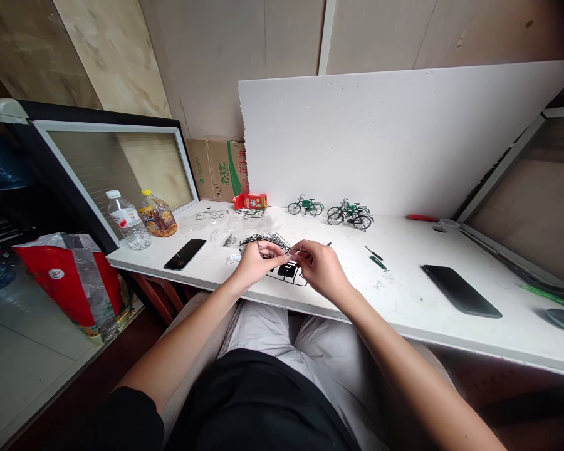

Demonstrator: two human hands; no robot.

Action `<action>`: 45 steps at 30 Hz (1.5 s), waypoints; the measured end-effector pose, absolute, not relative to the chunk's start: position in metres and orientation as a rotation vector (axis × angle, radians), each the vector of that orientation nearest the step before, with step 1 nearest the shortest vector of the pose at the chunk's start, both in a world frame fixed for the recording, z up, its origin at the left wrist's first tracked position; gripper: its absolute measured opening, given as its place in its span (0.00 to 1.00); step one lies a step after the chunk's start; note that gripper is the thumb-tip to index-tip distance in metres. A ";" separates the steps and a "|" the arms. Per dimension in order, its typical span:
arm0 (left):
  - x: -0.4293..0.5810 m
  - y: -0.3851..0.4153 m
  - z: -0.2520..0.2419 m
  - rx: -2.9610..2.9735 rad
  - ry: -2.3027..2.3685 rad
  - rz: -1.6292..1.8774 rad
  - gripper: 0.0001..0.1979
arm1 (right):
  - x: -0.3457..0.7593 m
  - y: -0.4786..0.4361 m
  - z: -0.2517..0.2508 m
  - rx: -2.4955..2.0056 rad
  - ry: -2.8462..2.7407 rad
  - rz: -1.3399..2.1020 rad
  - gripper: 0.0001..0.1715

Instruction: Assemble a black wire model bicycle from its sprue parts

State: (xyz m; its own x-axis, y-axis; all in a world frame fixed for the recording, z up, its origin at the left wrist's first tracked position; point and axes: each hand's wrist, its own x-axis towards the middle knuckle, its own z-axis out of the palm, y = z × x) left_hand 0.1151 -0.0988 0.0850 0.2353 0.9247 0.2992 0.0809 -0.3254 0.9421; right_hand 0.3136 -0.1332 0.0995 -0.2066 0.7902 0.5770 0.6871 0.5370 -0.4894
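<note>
At frame centre, left hand (258, 260): is pinching the sprue (287, 270).
Right hand (316, 266): is pinching it too, fingertips meeting the left's.
Sprue: is showing just below both hands.
Bikes (355, 208): are standing right of upper centre.

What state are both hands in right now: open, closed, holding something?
Left hand: closed in a pinch; what it grips is too small to tell.
Right hand: closed, apparently holding the black plastic frame.

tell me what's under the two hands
Beneath the left hand and right hand, part of a black plastic frame shows, with the white table below it. Whatever the fingers cover is hidden, so I can't tell what lies there.
</note>
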 end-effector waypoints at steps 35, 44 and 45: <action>0.120 -0.090 0.071 1.569 1.009 1.191 0.17 | 0.310 -0.129 0.090 -1.275 -2.030 0.118 0.18; 0.122 -0.085 0.062 1.572 0.990 1.194 0.15 | 0.306 -0.131 0.090 -1.344 -2.050 0.114 0.18; 0.122 -0.085 0.061 1.569 0.991 1.192 0.14 | 0.306 -0.131 0.090 -1.349 -2.053 0.115 0.19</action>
